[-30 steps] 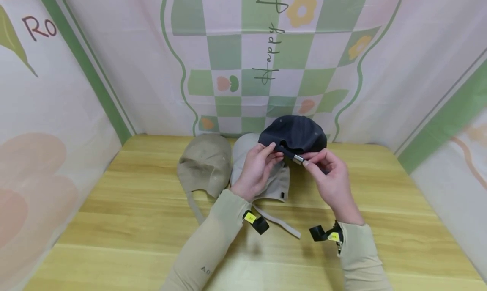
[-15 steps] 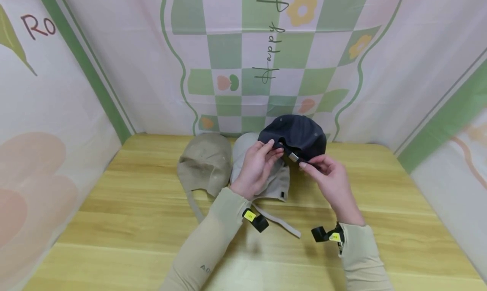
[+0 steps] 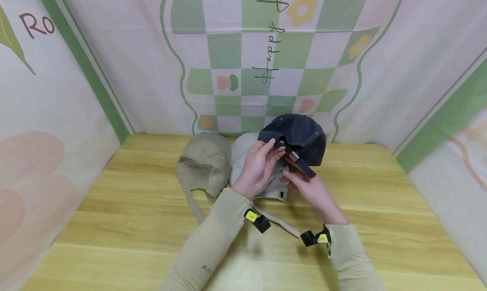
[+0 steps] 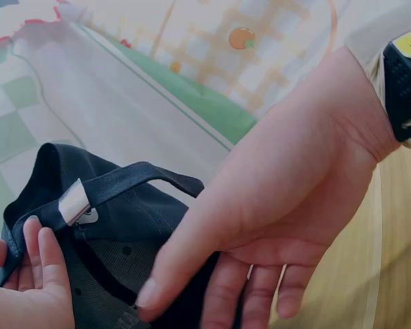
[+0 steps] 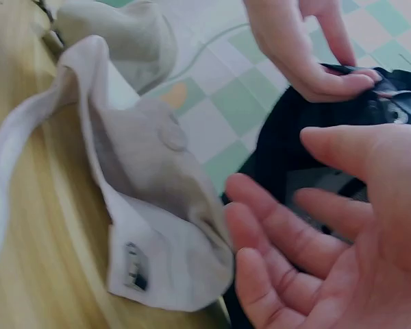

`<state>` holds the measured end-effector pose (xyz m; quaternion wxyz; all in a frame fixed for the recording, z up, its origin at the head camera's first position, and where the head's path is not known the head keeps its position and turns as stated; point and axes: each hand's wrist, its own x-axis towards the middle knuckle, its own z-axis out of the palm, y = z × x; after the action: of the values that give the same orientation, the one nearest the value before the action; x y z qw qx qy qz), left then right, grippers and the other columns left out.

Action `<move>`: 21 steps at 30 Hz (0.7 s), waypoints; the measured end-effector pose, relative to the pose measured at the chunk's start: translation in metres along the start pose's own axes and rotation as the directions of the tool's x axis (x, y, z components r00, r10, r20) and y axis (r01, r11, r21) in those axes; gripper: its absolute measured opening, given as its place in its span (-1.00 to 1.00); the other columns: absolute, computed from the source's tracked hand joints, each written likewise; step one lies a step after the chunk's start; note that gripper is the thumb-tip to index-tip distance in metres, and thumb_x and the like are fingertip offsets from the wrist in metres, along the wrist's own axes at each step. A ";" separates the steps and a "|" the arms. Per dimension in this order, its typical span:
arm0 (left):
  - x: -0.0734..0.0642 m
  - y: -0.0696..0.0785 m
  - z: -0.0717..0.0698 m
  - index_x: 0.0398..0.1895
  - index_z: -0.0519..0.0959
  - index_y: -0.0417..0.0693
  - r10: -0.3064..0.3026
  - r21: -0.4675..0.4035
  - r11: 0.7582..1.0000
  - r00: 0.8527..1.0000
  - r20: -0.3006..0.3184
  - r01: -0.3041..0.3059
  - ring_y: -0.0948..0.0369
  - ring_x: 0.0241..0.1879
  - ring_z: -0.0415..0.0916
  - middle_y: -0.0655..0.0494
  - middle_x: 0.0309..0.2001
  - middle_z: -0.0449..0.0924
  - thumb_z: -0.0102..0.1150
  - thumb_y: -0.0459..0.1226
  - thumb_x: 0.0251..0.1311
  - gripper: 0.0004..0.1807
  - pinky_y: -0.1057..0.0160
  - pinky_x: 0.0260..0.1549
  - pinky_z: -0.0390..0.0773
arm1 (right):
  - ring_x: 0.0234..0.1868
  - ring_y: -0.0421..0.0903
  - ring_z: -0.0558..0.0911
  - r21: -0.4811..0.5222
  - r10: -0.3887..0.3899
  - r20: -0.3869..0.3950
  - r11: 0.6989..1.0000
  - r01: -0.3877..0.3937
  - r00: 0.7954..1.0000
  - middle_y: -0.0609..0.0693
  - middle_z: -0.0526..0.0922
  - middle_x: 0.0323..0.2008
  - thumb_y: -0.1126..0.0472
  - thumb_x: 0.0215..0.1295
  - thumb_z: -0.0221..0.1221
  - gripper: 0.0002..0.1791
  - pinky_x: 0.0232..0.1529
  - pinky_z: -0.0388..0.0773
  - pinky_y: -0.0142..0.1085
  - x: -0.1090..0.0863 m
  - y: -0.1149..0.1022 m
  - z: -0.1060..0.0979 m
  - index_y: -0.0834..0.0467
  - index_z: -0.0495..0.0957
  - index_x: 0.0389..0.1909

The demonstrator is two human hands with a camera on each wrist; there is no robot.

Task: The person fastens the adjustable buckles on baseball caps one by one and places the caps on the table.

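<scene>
Dark cap point(image 3: 304, 132) right of the pale cap point(image 3: 272, 192), crown pointing away, rear opening nearside. Left hand point(image 3: 255, 168) pinches its rear edge; right hand point(image 3: 310, 193) released, fingers loose. Strap point(image 3: 305, 168) slants diagonally — free end lower right — metal buckle point(image 3: 294, 156) partway along.

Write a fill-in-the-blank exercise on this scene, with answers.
In the head view, the pale grey fabric cap lies to the ____ of the tan fabric cap.
Besides the dark navy fabric cap in the person's left hand, ____ more caps are visible.
The person's right hand holds ____.
Missing words: right; two; nothing.
</scene>
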<state>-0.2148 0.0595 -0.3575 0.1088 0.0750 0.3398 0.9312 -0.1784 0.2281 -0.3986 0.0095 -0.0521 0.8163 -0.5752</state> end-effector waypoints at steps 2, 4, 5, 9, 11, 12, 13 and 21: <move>0.000 -0.001 -0.001 -0.25 0.36 -0.17 0.001 0.003 1.000 1.000 -0.001 -0.001 0.17 -0.20 0.59 -0.11 -0.12 0.52 -0.08 -0.39 0.57 -0.87 0.27 -0.01 0.60 | -0.26 0.05 0.71 0.039 -0.002 -0.025 0.999 0.003 1.000 0.22 0.74 -0.19 0.13 0.53 0.17 -0.38 -0.24 0.65 -0.22 0.001 0.000 0.004 0.16 0.28 0.52; 0.000 -0.001 -0.001 -0.22 0.38 -0.18 0.003 0.009 1.000 1.000 0.000 -0.003 0.18 -0.19 0.59 -0.11 -0.11 0.54 -0.09 -0.39 0.58 -0.88 0.28 -0.01 0.60 | -0.27 0.00 0.72 0.072 -0.024 -0.063 0.997 0.029 0.998 0.17 0.75 -0.22 0.15 0.51 0.20 -0.36 -0.24 0.65 -0.27 0.003 -0.002 0.008 0.16 0.27 0.52; 0.000 -0.001 -0.002 -0.21 0.38 -0.18 0.003 0.012 1.000 1.000 0.000 -0.003 0.18 -0.19 0.59 -0.11 -0.11 0.55 -0.08 -0.38 0.58 -0.89 0.28 0.00 0.60 | -0.27 -0.03 0.71 0.090 -0.033 -0.084 0.995 0.040 0.996 0.12 0.75 -0.23 0.16 0.49 0.22 -0.35 -0.24 0.64 -0.30 0.003 -0.002 0.009 0.18 0.27 0.51; 0.001 -0.001 -0.001 -0.19 0.39 -0.18 0.001 0.031 1.000 1.000 -0.005 -0.001 0.18 -0.19 0.59 -0.10 -0.10 0.55 -0.08 -0.37 0.58 -0.90 0.28 -0.01 0.60 | -0.27 -0.11 0.69 0.198 -0.090 -0.166 0.973 0.122 0.982 0.00 0.74 -0.29 0.25 0.46 0.24 -0.43 -0.28 0.63 -0.37 0.005 -0.004 0.011 0.28 0.35 0.41; 0.001 -0.002 -0.001 -0.21 0.38 -0.18 -0.001 0.038 0.999 1.000 -0.012 0.001 0.18 -0.20 0.59 -0.10 -0.11 0.56 -0.07 -0.37 0.58 -0.89 0.28 -0.03 0.60 | -0.27 -0.13 0.69 0.294 -0.093 -0.207 0.944 0.153 0.974 -0.03 0.74 -0.29 0.30 0.44 0.25 -0.54 -0.26 0.65 -0.35 0.006 -0.005 0.011 0.29 0.44 0.30; 0.001 -0.002 -0.001 -0.22 0.38 -0.17 -0.001 0.041 0.999 1.000 -0.016 0.002 0.18 -0.20 0.60 -0.10 -0.12 0.56 -0.07 -0.37 0.58 -0.88 0.29 -0.04 0.60 | -0.27 -0.12 0.69 0.351 -0.091 -0.224 0.921 0.168 0.970 -0.01 0.74 -0.29 0.32 0.44 0.24 -0.61 -0.25 0.65 -0.34 0.006 -0.006 0.011 0.29 0.48 0.23; 0.002 -0.002 -0.001 -0.23 0.38 -0.17 -0.003 0.042 0.999 1.000 -0.020 0.004 0.18 -0.21 0.60 -0.10 -0.13 0.56 -0.07 -0.38 0.57 -0.87 0.29 -0.05 0.60 | -0.27 -0.12 0.69 0.413 -0.084 -0.239 0.893 0.180 0.967 -0.01 0.74 -0.28 0.33 0.44 0.24 -0.69 -0.23 0.66 -0.33 0.006 -0.006 0.012 0.27 0.53 0.15; 0.002 -0.004 0.000 -0.19 0.45 -0.18 -0.024 0.059 0.998 0.999 -0.027 0.025 0.20 -0.26 0.61 -0.06 -0.18 0.59 -0.03 -0.36 0.56 -0.90 0.30 -0.10 0.63 | -0.31 -0.10 0.65 0.775 -0.051 -0.230 0.594 0.214 0.972 0.06 0.71 -0.29 0.29 0.49 0.20 -0.87 -0.18 0.63 -0.36 0.006 -0.014 0.013 0.21 0.71 -0.22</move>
<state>-0.2158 0.0631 -0.3601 0.1134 0.0619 0.3698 0.9201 -0.1829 0.2111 -0.3899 -0.0865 -0.0499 0.4662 -0.8790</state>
